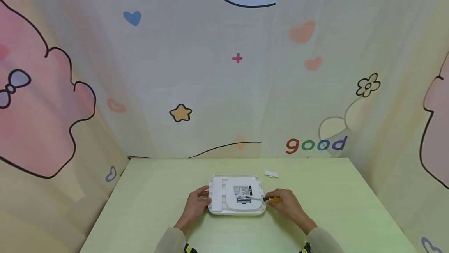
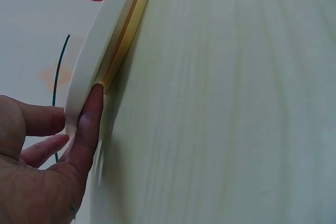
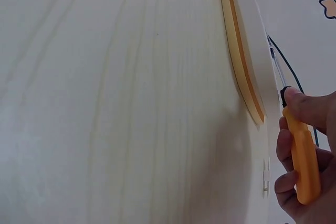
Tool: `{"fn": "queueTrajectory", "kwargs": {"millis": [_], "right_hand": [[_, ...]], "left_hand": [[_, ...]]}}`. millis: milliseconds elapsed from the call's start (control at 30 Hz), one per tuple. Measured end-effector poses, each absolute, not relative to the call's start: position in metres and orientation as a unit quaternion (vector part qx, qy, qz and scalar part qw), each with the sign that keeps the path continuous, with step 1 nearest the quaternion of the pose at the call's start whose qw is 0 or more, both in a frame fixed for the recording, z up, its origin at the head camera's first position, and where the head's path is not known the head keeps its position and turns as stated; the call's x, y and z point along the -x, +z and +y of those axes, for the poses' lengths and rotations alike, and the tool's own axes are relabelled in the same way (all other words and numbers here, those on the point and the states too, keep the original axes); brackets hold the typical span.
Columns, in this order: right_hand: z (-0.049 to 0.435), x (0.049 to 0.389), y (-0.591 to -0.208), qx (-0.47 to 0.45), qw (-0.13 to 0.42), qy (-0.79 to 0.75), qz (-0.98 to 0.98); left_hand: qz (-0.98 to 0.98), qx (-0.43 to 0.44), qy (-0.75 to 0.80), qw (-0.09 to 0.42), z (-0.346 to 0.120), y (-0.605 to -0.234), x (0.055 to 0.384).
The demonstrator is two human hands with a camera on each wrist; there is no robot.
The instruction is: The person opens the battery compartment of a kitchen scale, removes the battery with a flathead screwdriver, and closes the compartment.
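A white, flat, rounded rectangular device [image 1: 217, 194] lies with its labelled side up, its battery compartment uncovered and batteries [image 1: 243, 200] showing inside. My left hand [image 1: 196, 204] grips its left edge; the left wrist view has the fingers [image 2: 89, 135] on both sides of the rim. In my right hand [image 1: 285, 206] is a screwdriver [image 3: 304, 156] with an orange handle and black collar, thumb and fingers wrapped round it. Its metal shaft [image 1: 257, 198] points left across the device, the tip at the batteries.
Behind the device, to the right, a small white battery cover [image 1: 271, 174] lies on the pale wood-grain table [image 1: 158, 183]. A printed curtain [image 1: 210, 69] stands along the table's far edge and both sides.
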State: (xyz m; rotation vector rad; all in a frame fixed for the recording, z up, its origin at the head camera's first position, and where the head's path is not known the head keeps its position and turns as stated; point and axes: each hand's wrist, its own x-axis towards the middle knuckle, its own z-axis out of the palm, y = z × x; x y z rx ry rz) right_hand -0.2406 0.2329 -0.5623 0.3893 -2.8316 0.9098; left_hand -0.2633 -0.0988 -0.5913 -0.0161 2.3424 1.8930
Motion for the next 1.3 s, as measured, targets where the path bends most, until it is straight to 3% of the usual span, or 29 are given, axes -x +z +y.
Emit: {"fn": "queueTrajectory", "kwargs": {"millis": [467,867,1300], "right_hand": [[0.234,0.243,-0.563,-0.151,0.026,0.343,-0.927],[0.223,0.238,-0.537,-0.11,0.079,0.255,-0.957],[0.221,0.233,-0.529,-0.114,0.077,0.187,-0.973]], "left_hand": [[0.77,0.01,0.635,0.068,-0.097,-0.595,0.261],[0.771,0.005,0.633,0.071,-0.093,-0.591,0.262],[0.77,0.012,0.634,0.067,-0.096,-0.593,0.263]]}}
